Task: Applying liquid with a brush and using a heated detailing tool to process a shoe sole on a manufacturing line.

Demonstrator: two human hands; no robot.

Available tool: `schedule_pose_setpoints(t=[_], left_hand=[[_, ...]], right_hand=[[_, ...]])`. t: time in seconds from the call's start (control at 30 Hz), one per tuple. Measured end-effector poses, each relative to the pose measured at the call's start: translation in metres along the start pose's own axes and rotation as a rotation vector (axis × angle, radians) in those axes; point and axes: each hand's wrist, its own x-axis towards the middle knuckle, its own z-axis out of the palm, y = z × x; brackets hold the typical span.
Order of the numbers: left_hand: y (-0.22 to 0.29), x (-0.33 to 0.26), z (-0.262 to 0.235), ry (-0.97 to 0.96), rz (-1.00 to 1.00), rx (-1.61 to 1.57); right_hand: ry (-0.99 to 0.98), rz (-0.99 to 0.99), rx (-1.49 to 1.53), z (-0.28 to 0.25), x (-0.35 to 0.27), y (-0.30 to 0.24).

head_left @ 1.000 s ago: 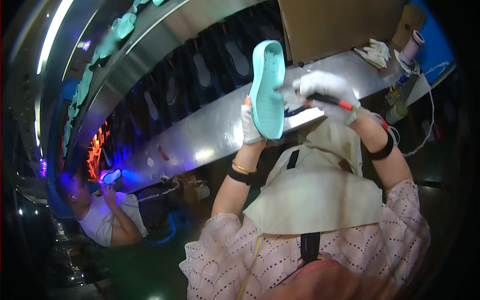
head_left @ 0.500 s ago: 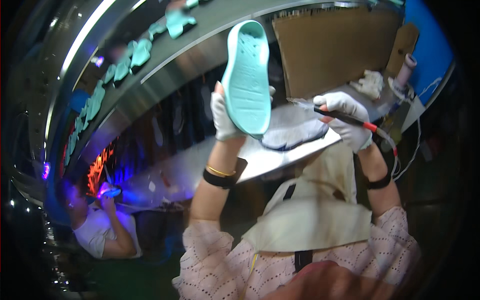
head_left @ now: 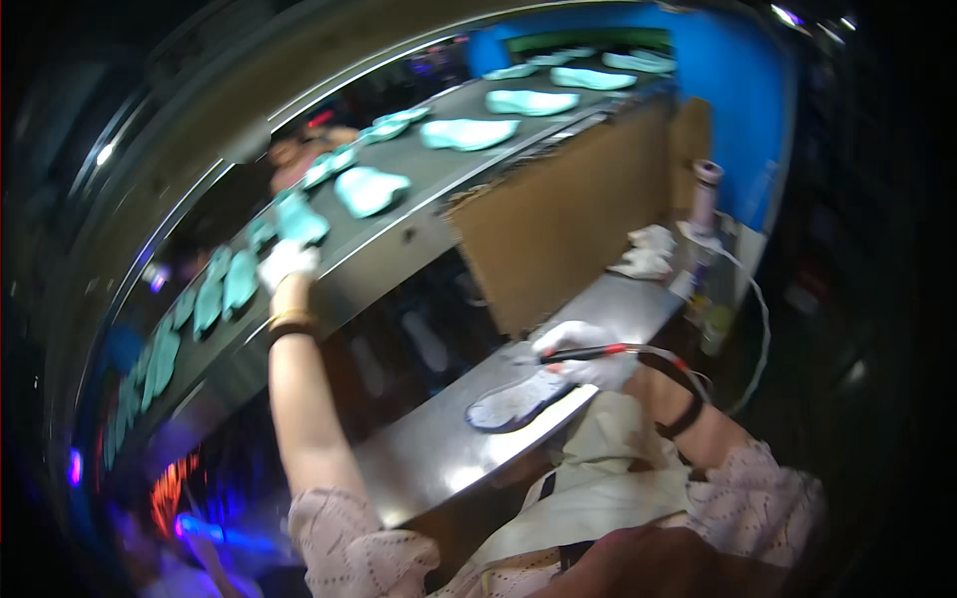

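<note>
My left hand (head_left: 289, 265), in a white glove with bare fingertips, reaches out to the conveyor belt. Its fingers are on the near end of a mint-green shoe sole (head_left: 302, 217) lying there; motion blur hides the finger detail. Over the metal bench my right hand (head_left: 603, 367), gloved too, is closed around a black pen-shaped tool (head_left: 580, 353) with red bands and a thin cable or tube trailing from its back end. Just below the tool's tip rests a pale grey sole-shaped piece (head_left: 513, 403) with a dark rim.
More mint-green soles (head_left: 469, 134) lie along the grey conveyor belt (head_left: 431, 179). A brown cardboard sheet (head_left: 568, 214) stands between belt and metal bench (head_left: 429, 463). White cloth (head_left: 648, 251) and a pinkish cylinder (head_left: 706, 194) are at right. Across the belt a blurred person (head_left: 297, 154) works.
My left hand has carried the mint-green sole from in front of me to the belt at left. My right hand, still holding the tool, is lower over the bench. The view has turned.
</note>
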Motion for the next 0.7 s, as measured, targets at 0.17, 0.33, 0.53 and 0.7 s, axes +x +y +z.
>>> schedule_pose_setpoints(t=[0.17, 0.33, 0.53, 0.7], left_hand=[[0.007, -0.040, -0.005, 0.534, 0.392, -0.031], [-0.029, -0.112, -0.039, 0.546, 0.160, -1.296], [-0.080, -0.186, -0.070, 0.187, 0.193, -2.299], [0.041, -0.257, 0.000, -0.786, -0.029, -2.572]], right_hand=[[0.169, -0.039, -0.521, 0.015, -0.006, -0.003], [0.215, 0.091, -0.255, 0.007, -0.006, 0.004], [0.246, 0.113, -0.238, 0.020, 0.010, 0.029], [0.364, 0.095, 0.205, 0.023, -0.013, 0.032]])
